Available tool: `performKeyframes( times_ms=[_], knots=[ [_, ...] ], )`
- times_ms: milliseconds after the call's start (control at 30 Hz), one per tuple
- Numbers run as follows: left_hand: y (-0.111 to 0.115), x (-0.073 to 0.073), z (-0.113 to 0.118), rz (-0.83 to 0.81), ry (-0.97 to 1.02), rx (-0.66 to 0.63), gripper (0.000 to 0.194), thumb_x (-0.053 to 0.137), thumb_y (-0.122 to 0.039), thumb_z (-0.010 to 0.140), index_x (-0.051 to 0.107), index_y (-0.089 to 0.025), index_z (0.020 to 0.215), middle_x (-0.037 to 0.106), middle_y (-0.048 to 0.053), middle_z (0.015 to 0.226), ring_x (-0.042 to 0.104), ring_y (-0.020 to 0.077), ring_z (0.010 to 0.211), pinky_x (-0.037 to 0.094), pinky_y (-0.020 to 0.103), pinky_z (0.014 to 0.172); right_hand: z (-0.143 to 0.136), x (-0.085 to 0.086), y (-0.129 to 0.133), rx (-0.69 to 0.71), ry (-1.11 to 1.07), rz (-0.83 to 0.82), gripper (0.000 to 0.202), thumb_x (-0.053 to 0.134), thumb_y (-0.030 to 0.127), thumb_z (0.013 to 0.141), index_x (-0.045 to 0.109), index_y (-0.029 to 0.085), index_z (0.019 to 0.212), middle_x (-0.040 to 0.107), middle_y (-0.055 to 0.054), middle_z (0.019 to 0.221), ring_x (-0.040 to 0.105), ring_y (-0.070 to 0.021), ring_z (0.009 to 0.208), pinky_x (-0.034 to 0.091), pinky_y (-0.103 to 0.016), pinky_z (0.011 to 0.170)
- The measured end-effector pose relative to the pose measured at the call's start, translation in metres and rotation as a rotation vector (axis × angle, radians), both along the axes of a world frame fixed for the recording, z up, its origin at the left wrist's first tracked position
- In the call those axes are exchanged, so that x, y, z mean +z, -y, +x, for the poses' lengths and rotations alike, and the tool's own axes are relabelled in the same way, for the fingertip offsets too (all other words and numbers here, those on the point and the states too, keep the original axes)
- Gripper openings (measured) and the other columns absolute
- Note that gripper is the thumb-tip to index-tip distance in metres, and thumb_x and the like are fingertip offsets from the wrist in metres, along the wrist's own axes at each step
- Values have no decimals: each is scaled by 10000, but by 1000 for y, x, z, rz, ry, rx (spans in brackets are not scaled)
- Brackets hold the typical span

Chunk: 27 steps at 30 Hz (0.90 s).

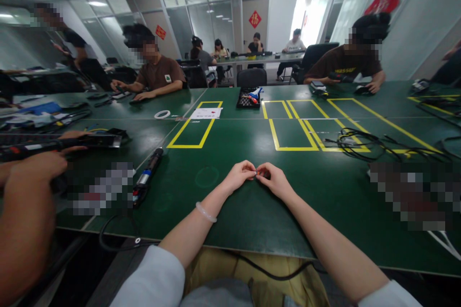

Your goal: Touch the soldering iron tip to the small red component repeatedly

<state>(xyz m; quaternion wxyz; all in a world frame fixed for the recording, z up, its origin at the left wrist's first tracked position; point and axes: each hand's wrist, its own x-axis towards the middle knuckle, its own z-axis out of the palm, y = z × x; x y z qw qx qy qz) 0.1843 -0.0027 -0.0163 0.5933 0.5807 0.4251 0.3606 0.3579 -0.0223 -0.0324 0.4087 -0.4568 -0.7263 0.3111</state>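
Just above the green table, my left hand and my right hand meet at the fingertips. Between them they pinch a tiny part with a bit of orange or red on it, too small to name. Thumb and fingers of both hands are closed on it. A pale bangle circles my left wrist. To the left of my forearm lies a black and blue electric screwdriver-like tool.
Yellow tape rectangles mark the table. A black tray with tools stands at the back, a tape roll to its left. Black cables lie right. A co-worker's arm reaches in at left; other people sit across the table.
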Motion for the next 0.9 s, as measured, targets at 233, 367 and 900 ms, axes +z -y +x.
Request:
performKeyframes(
  times_ms=[233, 367, 900],
  knots=[
    [0, 0, 2, 1, -38, 20, 165, 667, -237, 698, 559, -136, 769, 617, 6, 747, 579, 87, 663, 477, 222, 631, 1, 0, 1, 10, 63, 62, 118, 595, 211, 794, 598, 183, 909, 611, -24, 840, 560, -143, 725, 442, -268, 672],
    [-1, 3, 0, -4, -107, 23, 148, 575, -283, 782, 587, -147, 838, 635, 31, 837, 607, 109, 753, 495, 245, 687, 2, -1, 0, 4, 50, 44, 126, 604, 226, 786, 599, 186, 905, 609, -19, 823, 556, -140, 708, 442, -264, 661],
    [57, 40, -204, 517, -1360, 429, 561, 408, -495, 845, 498, -163, 1288, 510, 126, 1313, 472, 302, 1206, 361, 437, 1023, 3, -3, -1, 19, 20, -48, 158, 592, 257, 792, 608, 173, 925, 594, 3, 741, 532, -126, 657, 425, -248, 637]
  ],
)
